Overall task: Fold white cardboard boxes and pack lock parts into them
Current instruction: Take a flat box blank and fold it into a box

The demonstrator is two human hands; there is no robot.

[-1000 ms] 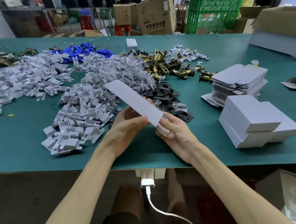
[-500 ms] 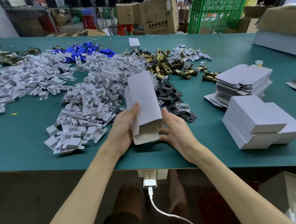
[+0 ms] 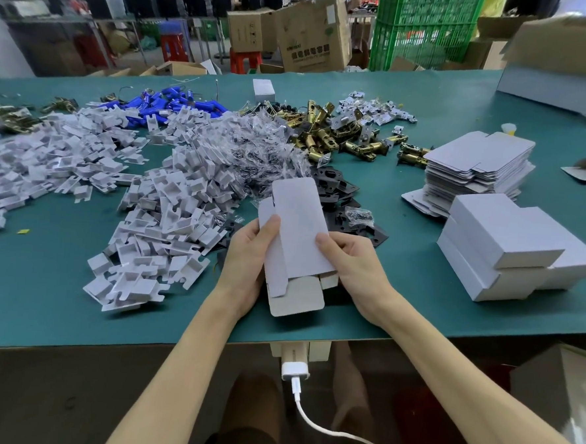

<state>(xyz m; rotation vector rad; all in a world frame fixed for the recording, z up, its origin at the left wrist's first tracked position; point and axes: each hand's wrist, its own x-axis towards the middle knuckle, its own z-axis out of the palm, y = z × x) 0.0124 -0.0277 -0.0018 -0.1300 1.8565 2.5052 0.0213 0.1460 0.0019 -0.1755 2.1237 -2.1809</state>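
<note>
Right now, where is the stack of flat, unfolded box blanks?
Head view: the stack of flat blanks lies on the right of the table, just behind the folded white boxes, right of the brass latches.

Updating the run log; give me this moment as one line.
phase: folding box | left hand: grips box's left edge | right hand: grips its right edge | near-end flaps: open

— What are the grips doing?
— The left grip and right grip are holding a half-folded white box over the surface's near edge, its end flap hanging open.
— And by the right edge?
— Some folded boxes are sitting just beside stacked flat blanks.
</note>
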